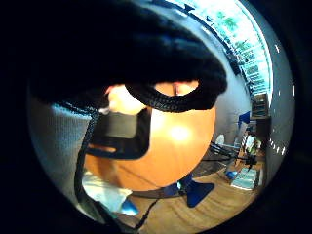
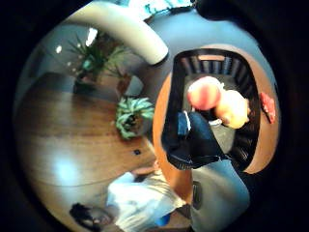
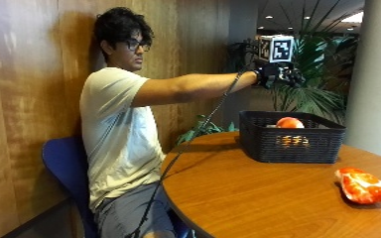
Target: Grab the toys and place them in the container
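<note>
Wood-panelled wall behind, round wooden table (image 3: 256, 193) in front, potted palms (image 3: 316, 94) standing beyond. A person in a pale shirt is sitting on a blue chair (image 3: 62, 163), stretching the right hand (image 3: 276, 75) out level, high above the black slatted container (image 3: 289, 141) near the table's far edge.

Grip: the gloved fingers are looking loosely curled in the outside view, and nothing is showing between them. The thumb-side palm view is looking straight down into the container with no toy near the palm, so the hand is reading as empty and relaxed, well clear of the container rim.

Toys: a round reddish toy (image 3: 289, 122) is lying inside the container, poking above the rim. Beside it, touching or nearly so, a yellow-orange toy (image 2: 233, 109) is resting on the container floor. One red and white toy (image 3: 362, 186) is lying out on the bare table, well apart from the container, towards the near edge.

Step in hand, as judged: between drops, with two toys in and the hand hanging over the container, holding nothing.

Next move is calling for a swing away from the container, down to the red and white toy, fingers opening wider on approach, closing round its middle, then a lift high enough to clear the rim.
</note>
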`<state>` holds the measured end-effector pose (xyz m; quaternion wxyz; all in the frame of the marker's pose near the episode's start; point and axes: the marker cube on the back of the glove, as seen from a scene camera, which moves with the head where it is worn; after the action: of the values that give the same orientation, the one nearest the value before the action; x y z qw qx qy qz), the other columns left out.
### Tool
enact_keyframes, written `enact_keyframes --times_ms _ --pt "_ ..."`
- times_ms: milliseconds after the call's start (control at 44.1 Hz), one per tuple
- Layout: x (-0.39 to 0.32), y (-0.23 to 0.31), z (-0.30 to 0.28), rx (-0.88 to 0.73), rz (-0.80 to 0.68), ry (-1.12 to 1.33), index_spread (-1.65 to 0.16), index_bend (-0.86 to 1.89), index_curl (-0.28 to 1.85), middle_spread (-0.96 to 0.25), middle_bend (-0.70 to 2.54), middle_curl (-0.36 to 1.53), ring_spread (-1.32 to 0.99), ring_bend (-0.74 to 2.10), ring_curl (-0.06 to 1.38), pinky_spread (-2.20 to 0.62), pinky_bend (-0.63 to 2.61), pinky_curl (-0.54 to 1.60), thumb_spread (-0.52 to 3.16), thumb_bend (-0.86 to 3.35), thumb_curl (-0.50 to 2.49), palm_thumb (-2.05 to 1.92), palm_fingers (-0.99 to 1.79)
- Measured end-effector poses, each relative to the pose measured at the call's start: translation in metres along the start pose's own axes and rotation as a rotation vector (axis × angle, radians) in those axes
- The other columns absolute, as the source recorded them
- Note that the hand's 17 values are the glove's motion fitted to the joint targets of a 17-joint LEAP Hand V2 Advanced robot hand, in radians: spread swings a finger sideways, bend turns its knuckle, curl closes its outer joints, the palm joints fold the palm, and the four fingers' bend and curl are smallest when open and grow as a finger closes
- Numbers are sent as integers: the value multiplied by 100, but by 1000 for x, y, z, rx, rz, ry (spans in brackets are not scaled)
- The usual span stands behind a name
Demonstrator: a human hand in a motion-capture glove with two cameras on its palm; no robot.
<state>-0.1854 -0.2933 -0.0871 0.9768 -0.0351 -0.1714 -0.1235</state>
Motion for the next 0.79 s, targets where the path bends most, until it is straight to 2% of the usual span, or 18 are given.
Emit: enact_keyframes --times_ms 295,793 --pt "19 22 10 6 17 4 -33 18 46 -2 14 46 2 38 52 4 125 37 135 0 63 32 -7" --pt "83 134 34 28 64 -14 -33 22 48 -2 16 37 3 38 50 4 117 34 142 -1 50 32 -1"
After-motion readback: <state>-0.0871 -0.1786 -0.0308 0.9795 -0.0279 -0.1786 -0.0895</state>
